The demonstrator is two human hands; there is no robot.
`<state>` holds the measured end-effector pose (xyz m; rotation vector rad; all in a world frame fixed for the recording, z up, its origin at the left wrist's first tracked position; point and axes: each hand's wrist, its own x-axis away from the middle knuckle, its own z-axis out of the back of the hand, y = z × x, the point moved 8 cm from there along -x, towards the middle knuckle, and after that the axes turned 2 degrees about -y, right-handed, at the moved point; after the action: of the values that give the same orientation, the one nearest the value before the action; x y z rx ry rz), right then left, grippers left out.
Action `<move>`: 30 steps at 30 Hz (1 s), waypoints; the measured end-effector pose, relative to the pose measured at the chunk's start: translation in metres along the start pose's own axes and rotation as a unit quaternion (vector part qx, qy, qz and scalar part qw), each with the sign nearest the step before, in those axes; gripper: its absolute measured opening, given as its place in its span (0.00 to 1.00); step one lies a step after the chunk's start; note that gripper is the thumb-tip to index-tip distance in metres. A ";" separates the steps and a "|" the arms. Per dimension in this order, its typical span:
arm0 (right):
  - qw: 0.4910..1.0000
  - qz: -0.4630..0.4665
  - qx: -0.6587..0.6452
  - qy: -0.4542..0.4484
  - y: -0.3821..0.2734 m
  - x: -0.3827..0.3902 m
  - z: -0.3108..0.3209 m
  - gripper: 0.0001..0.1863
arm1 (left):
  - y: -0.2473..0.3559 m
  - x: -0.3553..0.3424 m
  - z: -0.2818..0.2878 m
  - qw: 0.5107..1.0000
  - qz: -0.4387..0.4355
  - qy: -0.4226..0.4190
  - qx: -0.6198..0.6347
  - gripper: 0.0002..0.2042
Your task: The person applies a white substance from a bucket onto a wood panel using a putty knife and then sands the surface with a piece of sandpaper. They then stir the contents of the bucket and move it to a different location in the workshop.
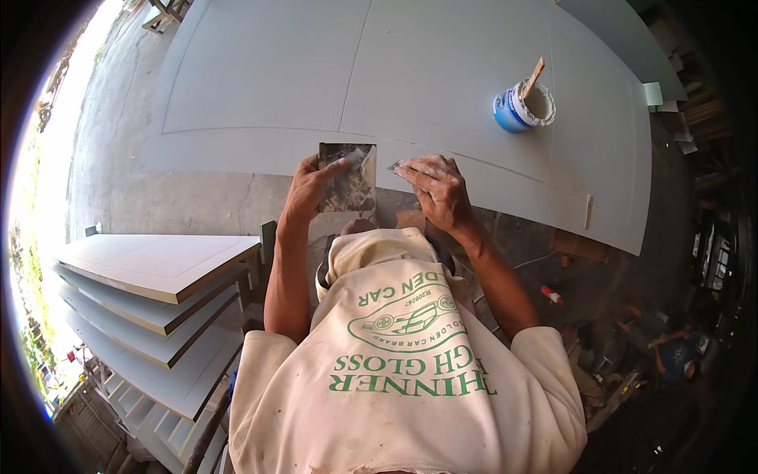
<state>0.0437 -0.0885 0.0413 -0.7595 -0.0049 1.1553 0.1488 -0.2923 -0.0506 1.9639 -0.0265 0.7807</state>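
Note:
My left hand (306, 188) grips a dark, smeared square plate (349, 189) by its left side, thumb lying across its top. Some white paste sits near the plate's upper right. Just right of it, my right hand (439, 188) has its fingers closed around a small scraper, whose grey blade tip (394, 166) points toward the plate; the rest is hidden by the fingers. White residue coats those fingers. Both hands are over the near edge of a large pale grey panel (260, 79) marked with straight grooves.
On the panel at right stands a blue and white can (512, 114) with a wooden stick (534, 77) leaning in it. A thin strip (588, 212) lies near the right end. Several stacked panels (166, 265) are at lower left. Another person (677, 355) is at far lower right.

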 end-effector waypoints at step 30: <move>0.949 -0.146 0.280 -0.014 0.142 0.090 0.001 0.18 | -0.047 -0.011 -0.009 0.999 -0.022 0.038 0.020 0.09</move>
<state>-0.0341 0.0129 -0.0682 -0.2248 0.1751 0.8220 0.1517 -0.2642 -0.0907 1.9639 0.0773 0.8321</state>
